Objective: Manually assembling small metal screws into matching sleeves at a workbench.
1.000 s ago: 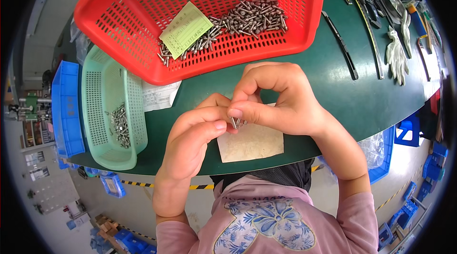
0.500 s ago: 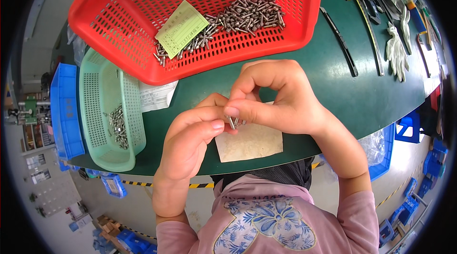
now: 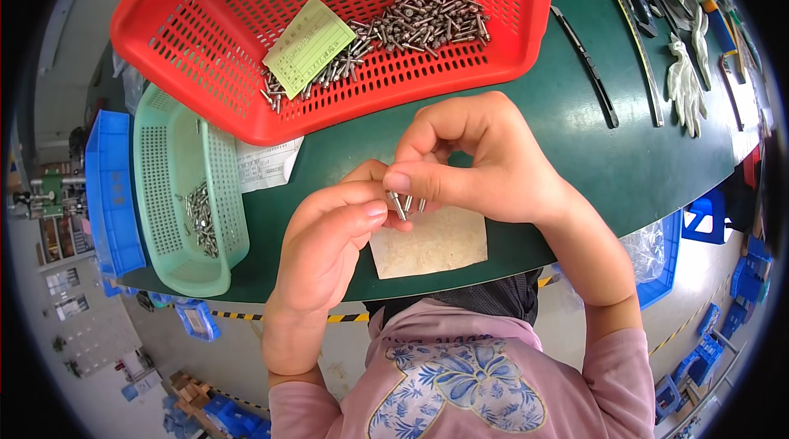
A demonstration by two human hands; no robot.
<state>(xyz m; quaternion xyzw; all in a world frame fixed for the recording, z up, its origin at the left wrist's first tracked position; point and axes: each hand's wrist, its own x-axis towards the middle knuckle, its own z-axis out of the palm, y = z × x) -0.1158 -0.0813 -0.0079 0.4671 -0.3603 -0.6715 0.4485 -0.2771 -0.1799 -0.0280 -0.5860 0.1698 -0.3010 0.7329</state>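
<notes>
Small metal pins (image 3: 399,206), a few together, at the meeting of the two hands, above the near part of the desk. The foremost hangs tilted just under the right thumb tip; the others show behind it, partly covered.

Right hand (image 3: 489,166): thumb and forefinger brought close, pinching at the upper end of the foremost pin. Left hand (image 3: 325,233): fingers curled in around the pins, thumb near them; cannot tell whether they grip or only back them up.

Handling, my judgement: pinch lightly near the end, leaving the shank in sight. Left fingers best kept cupped beneath, since slim smooth pins may roll or slip. Working low over the pale sheet (image 3: 431,246) should make a dropped one easy to spot.

Further out: red basket (image 3: 271,131) beyond the hands, with a pin heap (image 3: 436,20) and a yellow-green card (image 3: 308,46). Pale green basket (image 3: 197,283) to the left, smaller metal heap (image 3: 200,221) inside. Green desk (image 3: 345,155) under all; white glove (image 3: 684,90) far right.
</notes>
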